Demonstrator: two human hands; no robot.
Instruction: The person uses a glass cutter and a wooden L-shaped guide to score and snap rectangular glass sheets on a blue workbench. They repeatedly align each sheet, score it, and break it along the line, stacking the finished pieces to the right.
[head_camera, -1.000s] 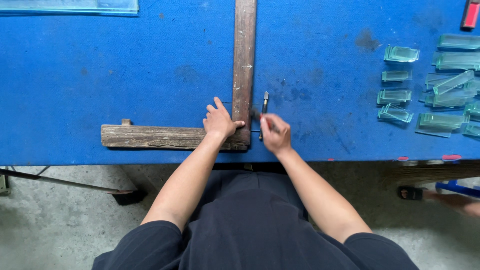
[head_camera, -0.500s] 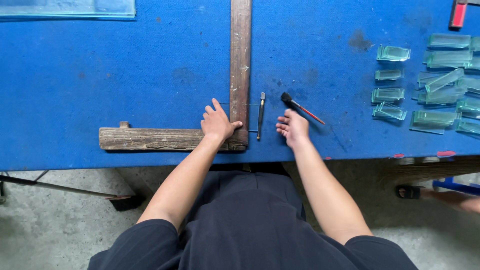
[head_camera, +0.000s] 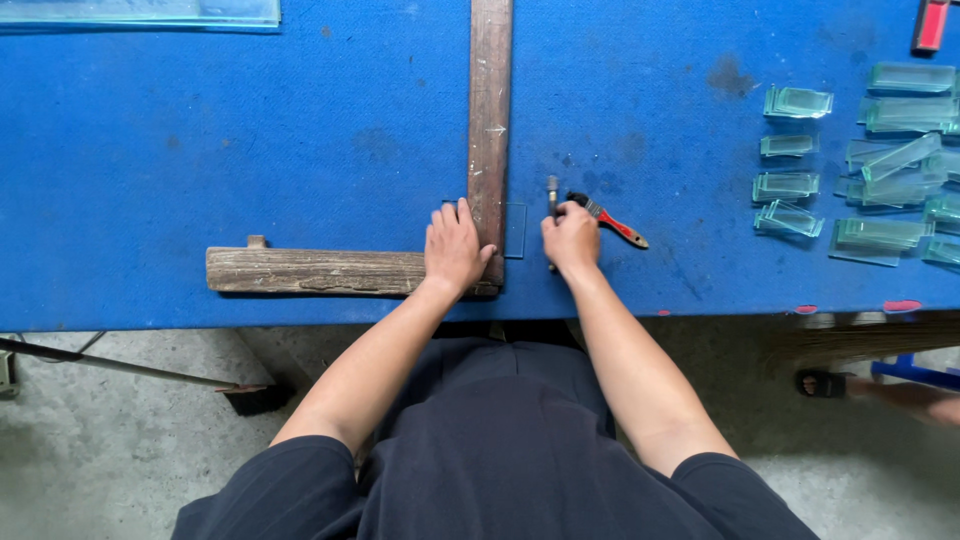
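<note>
My left hand (head_camera: 455, 245) lies flat on the inner corner of a worn wooden L-shaped square (head_camera: 489, 120) on the blue table (head_camera: 200, 150). A small clear glass piece (head_camera: 515, 230) lies against the square's upright arm, right of my left thumb. Just right of the glass, my right hand (head_camera: 572, 238) is closed around a thin metal cutting tool (head_camera: 551, 190), whose tip sticks out above the fingers. A small brush with a red handle (head_camera: 615, 222) lies touching the right side of that hand.
Several stacks of small cut glass pieces (head_camera: 880, 170) cover the table's right side. A large glass sheet (head_camera: 140, 12) lies at the far left edge, a red object (head_camera: 930, 25) at the top right. Another person's sandalled foot (head_camera: 822, 383) is on the floor at right.
My right hand went right and laid down the red-handled brush, then came back left and closed on the metal tool. My left hand stayed on the square.
</note>
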